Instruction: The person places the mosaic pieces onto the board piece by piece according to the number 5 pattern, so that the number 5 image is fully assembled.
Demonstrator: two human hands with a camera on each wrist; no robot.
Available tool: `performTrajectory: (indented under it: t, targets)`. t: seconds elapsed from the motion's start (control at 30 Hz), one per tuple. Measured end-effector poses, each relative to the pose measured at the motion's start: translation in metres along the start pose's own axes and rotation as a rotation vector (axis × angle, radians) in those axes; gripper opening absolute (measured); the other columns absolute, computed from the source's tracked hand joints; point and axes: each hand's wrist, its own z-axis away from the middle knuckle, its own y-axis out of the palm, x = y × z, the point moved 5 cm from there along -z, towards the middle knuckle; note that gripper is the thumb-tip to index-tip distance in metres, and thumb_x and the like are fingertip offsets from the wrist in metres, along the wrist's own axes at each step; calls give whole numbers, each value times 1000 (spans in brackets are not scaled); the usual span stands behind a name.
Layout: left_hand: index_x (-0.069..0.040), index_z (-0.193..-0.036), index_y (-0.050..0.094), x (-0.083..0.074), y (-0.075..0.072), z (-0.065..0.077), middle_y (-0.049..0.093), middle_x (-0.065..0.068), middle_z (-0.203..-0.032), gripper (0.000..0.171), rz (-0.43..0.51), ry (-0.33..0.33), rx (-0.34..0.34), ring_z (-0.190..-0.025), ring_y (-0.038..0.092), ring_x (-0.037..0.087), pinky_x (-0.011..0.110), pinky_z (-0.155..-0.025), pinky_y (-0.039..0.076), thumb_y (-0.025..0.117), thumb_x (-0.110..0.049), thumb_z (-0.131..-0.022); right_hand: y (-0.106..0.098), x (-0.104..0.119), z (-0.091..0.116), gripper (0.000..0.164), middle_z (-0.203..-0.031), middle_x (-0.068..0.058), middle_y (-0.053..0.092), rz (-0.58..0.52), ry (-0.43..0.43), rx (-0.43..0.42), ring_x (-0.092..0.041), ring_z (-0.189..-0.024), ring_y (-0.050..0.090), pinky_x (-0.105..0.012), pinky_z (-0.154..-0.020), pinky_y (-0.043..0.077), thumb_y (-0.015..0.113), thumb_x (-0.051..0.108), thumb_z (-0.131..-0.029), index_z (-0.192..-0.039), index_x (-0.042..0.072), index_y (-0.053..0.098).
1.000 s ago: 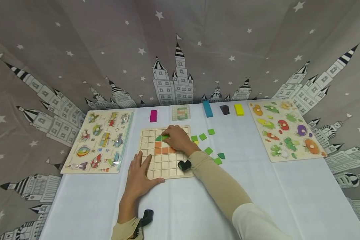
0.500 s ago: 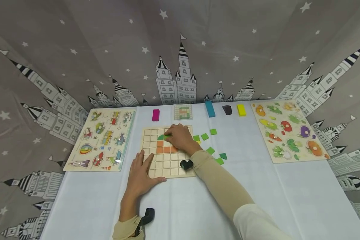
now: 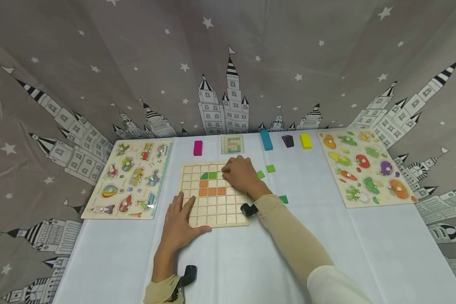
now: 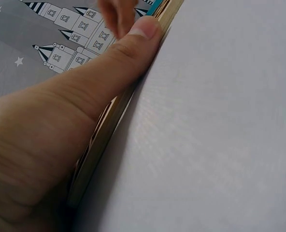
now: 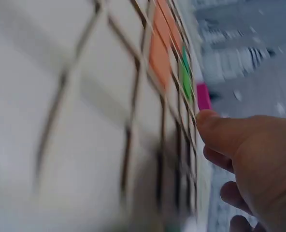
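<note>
My left hand [image 3: 178, 226] lies with its fingers spread on the near left corner of a wooden grid board [image 3: 199, 211]. Its thumb [image 4: 133, 46] rests along the board's front edge in the left wrist view. My right hand [image 3: 243, 175] is over the board's far right part, fingers loosely bent; in the right wrist view nothing shows between its thumb [image 5: 230, 128] and fingers. On the board, a green square tile [image 3: 212, 175] sits beside a green quarter-round tile [image 3: 204, 175]. Several orange tiles [image 3: 212, 191] lie in cells below them.
Loose green tiles [image 3: 270, 168] and a dark green rounded piece [image 3: 283, 199] lie right of the board, some hidden by my right arm. A pattern card [image 3: 232, 144] and coloured blocks [image 3: 266, 139] line the back. Puzzle boards stand left [image 3: 131, 213] and right [image 3: 346, 198].
My right hand has let go of the green square tile, leaving it in its cell beside the quarter-round piece, and moved right. The left hand has stayed on the board.
</note>
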Motion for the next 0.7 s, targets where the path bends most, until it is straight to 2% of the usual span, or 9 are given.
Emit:
performTrajectory:
  t: [0.2,0.37,0.5,0.7]
  targets:
    - [-12,-158,37,-2,2,-2,7,20,-172,118,6,0,2,-159,3,44,62,-129,6,88,-64,-65,-22,-69,30,34,-134,-4,66,-87,87,-42,-28,-122,56,-50,-107,46,64,36,-101,-130,20,71]
    - [-12,-159,36,-1,2,-2,6,20,-172,118,-5,4,4,-159,2,44,60,-130,4,88,-64,-66,-21,-118,55,46,-145,-8,58,-193,174,-27,-30,-138,48,-48,-121,38,68,35,-99,-141,17,63]
    - [-12,-159,37,-2,2,-2,6,20,-172,118,-3,7,1,-159,2,44,60,-130,5,88,-64,-65,-20,-136,66,46,-147,-9,58,-228,199,-23,-31,-141,48,-48,-123,37,69,27,-99,-142,16,61]
    - [-12,-158,37,-3,2,-1,6,20,-172,118,-2,4,0,-159,2,44,60,-130,5,88,-63,-65,-20,-137,74,37,-140,-10,62,-262,225,-49,-32,-137,53,-49,-121,39,67,22,-100,-136,14,66]
